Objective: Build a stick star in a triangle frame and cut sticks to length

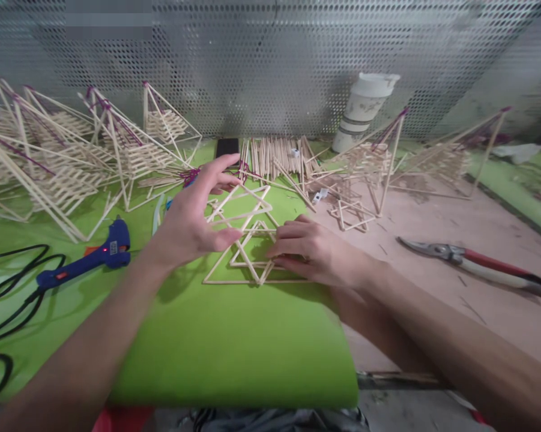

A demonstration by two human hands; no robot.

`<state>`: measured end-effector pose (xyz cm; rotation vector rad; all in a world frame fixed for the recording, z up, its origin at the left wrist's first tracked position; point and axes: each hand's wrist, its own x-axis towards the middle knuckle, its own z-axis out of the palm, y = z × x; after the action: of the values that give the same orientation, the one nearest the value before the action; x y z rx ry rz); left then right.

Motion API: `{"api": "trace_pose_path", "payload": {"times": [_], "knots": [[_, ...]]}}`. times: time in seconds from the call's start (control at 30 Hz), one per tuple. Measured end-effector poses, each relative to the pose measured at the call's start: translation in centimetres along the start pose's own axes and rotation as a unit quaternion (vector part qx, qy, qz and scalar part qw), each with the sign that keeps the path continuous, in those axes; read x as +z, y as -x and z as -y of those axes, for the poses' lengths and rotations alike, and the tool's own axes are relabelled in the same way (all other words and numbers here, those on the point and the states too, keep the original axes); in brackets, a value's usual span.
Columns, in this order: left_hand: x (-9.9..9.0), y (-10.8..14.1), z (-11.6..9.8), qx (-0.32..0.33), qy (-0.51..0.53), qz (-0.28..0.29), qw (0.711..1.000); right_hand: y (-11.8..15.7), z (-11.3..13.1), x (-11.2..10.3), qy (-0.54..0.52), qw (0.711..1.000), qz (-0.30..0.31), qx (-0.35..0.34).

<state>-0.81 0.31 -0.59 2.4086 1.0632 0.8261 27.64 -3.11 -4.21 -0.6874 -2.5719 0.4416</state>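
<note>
Beneath the bunched right grip (308, 249), a stick triangle (234, 281) is partly hidden; whether it is pinched cannot be told; beside the spread left grip (191, 216), a stick star (254, 212) could be knocked by the thumb (225, 239); thin joints (260, 281) could be skewed by uneven pressing.

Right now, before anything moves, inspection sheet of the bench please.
Surface: green covering, with a pinkish board at right.
Job's things: near stick frame, a star shape over a longer base stick; far stick frame just behind it.
Clutter: loose sticks, pruning shears, blue glue gun with red light showing, white cup.
Hands: left hand open around the far frame, contact unclear; right hand at the near frame, grip hidden.
Cables: black cable, curling at left.
Surroundings: perforated panel behind; other people, nothing seen.
</note>
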Motion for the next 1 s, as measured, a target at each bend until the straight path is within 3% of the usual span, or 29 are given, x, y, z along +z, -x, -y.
{"api": "trace_pose_path", "payload": {"times": [0.67, 0.8, 0.9, 1.0], "knots": [[0.1, 0.0, 0.0, 0.001, 0.01, -0.004, 1.0, -0.1, 0.2, 0.2, -0.007, 1.0, 0.001, 0.011], [0.0, 0.0, -0.2, 0.003, 0.008, -0.001, 1.0, -0.1, 0.1, 0.1, -0.016, 1.0, -0.022, 0.007], [0.9, -0.2, -0.8, 0.022, 0.012, -0.025, 0.999, -0.2, 0.6, -0.2, -0.081, 0.992, -0.076, 0.056], [3.1, -0.3, -1.9, 0.094, 0.039, -0.08, 0.992, -0.7, 1.8, -0.5, -0.22, 0.957, -0.122, 0.144]]}}
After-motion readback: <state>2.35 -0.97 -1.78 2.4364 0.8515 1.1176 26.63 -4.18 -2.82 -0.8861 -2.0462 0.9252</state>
